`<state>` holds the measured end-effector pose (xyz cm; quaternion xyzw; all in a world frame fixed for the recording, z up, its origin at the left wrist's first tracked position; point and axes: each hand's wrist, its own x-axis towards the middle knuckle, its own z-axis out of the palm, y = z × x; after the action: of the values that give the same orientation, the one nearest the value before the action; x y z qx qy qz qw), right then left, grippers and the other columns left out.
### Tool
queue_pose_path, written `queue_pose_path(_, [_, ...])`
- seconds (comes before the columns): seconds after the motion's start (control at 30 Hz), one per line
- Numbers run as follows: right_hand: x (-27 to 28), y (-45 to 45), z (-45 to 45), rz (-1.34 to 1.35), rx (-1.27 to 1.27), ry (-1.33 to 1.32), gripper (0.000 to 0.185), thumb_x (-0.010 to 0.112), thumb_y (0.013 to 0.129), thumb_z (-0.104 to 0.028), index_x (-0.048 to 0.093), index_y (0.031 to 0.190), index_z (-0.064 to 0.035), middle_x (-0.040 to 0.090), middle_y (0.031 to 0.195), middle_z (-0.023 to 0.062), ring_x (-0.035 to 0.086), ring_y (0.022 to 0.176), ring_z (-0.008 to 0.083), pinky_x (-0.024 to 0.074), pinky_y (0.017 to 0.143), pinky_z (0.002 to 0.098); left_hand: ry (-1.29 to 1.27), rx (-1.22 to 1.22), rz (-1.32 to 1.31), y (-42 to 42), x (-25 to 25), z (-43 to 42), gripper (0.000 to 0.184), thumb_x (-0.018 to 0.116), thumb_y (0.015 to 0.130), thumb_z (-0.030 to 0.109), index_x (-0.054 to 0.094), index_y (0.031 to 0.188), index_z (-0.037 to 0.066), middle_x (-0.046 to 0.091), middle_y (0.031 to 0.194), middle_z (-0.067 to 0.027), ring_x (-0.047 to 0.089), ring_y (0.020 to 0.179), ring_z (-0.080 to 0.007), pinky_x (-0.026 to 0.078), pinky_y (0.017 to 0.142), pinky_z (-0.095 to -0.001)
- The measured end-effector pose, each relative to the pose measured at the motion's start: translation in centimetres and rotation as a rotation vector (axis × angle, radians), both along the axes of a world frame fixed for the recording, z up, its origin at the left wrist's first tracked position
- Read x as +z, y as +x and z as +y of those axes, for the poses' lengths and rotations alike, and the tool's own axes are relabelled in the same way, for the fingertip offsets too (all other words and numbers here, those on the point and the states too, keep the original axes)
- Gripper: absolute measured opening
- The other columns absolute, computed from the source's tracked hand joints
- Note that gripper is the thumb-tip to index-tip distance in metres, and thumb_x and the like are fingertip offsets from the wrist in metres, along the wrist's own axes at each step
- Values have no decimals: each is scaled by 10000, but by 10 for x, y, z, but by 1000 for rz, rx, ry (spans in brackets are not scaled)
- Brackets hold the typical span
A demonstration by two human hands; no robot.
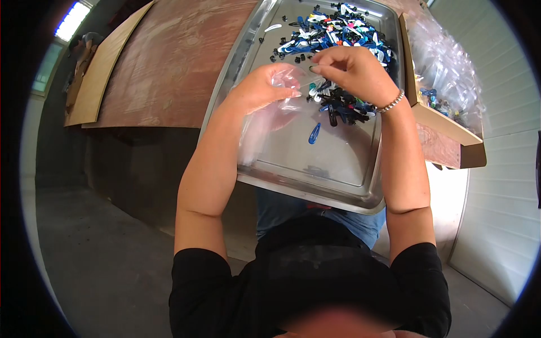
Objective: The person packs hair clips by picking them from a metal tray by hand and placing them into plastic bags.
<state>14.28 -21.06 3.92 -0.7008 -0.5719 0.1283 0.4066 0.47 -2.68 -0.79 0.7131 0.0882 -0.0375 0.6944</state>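
My left hand (264,90) is closed on a clear plastic bag (258,132), which hangs below the fingers over the left side of a metal tray (338,160). Close by on the right, my right hand (355,70) is curled in a pinch; clear film reaches toward its fingertips, but what they hold is too small to make out. Under and beyond this hand lie heaped hair clips (349,34), mostly blue, white and black. A second, darker pile of clips (344,107) sits nearer me. One blue snap clip (314,133) lies apart in front of it.
Small black pieces (301,58) and a white clip (273,27) are scattered on the tray's far left. To the right stands a cardboard box (445,115) with filled clear bags (445,56). A reddish wooden tabletop (174,62) extends left; another person (87,45) is in the far background.
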Motion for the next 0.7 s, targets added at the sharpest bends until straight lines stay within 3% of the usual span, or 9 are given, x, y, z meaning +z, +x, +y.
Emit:
queue_pose_path(0.03, [2,2,-4,56,-134,-83,105,675,789,-101,643,800,-2,665,842,112,632,763,202,497,724,297,104,34,-9,1,0,-1,415,683,780,1,551,1173,14,596,1049,-63,583,955,-128,493,817,-255])
queue_pose_path(0.07, [5,5,-10,-60,-202,-230,196,721,749,-144,633,857,-6,656,819,114,632,749,228,493,704,306,207,69,-18,1,1,-2,390,676,788,5,564,1161,27,601,1021,-64,591,929,-126,500,797,-248])
queue_pose_path(0.2, [-4,4,-52,-266,-201,-388,352,758,700,-187,607,971,-20,654,871,140,634,801,284,492,731,348,212,120,-42,2,2,-2,372,671,798,21,577,1156,51,605,1001,-61,584,918,-126,498,775,-249])
queue_pose_path(0.27, [-10,-2,-68,-415,-262,-584,550,785,653,-242,553,1110,-44,637,973,166,614,912,327,482,800,395,255,142,-34,4,-4,0,372,674,804,55,575,1162,43,604,1007,-64,577,912,-129,493,751,-254])
queue_pose_path(0.37, [-15,-17,-73,-441,-303,-691,625,785,650,-283,519,1174,-71,596,1059,182,583,990,343,466,852,418,244,127,-9,3,3,-4,387,681,804,88,571,1171,41,603,1016,-65,569,917,-130,486,742,-257])
queue_pose_path(0.43, [-13,-24,-63,-430,-317,-785,631,770,666,-314,511,1187,-71,572,1075,190,574,993,354,467,864,409,223,124,-33,4,-5,-4,389,683,804,98,572,1172,41,603,1019,-67,569,911,-129,486,745,-259])
queue_pose_path(0.53, [-28,-14,-46,-329,-281,-622,519,709,731,-280,524,1162,-56,577,1028,207,579,954,366,466,839,417,207,142,-10,4,-2,-4,404,689,802,114,566,1178,33,602,1026,-70,572,899,-129,486,749,-264])
queue_pose_path(0.7, [-52,11,2,-403,-250,-567,432,678,746,-219,549,1115,-38,615,941,207,597,915,357,470,817,420,141,231,23,4,-5,2,438,698,796,128,548,1192,13,611,1037,-73,581,900,-130,476,760,-277])
